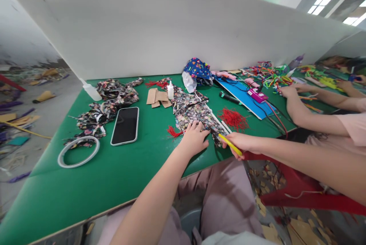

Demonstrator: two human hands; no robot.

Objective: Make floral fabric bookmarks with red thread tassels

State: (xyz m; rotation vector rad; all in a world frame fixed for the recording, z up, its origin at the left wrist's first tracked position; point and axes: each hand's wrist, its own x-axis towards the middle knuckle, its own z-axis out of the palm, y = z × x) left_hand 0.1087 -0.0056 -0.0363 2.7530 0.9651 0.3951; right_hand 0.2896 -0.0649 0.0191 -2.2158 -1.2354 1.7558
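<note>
While the left hand (pixel 194 138) lay spread, gripping nothing visible, on rumpled cloth (pixel 187 111), the right hand (pixel 244 142) curled round a yellow tool (pixel 229 144) beside it; with red threads (pixel 233 119) loose beyond, work seemed unfinished.

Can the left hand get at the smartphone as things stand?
Likely yes: the left hand rests on the floral fabric, and only a small red thread bundle seems to lie between it and the smartphone.

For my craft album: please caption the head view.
Left hand on floral fabric, right hand gripping a yellow tool, red threads nearby.
</note>
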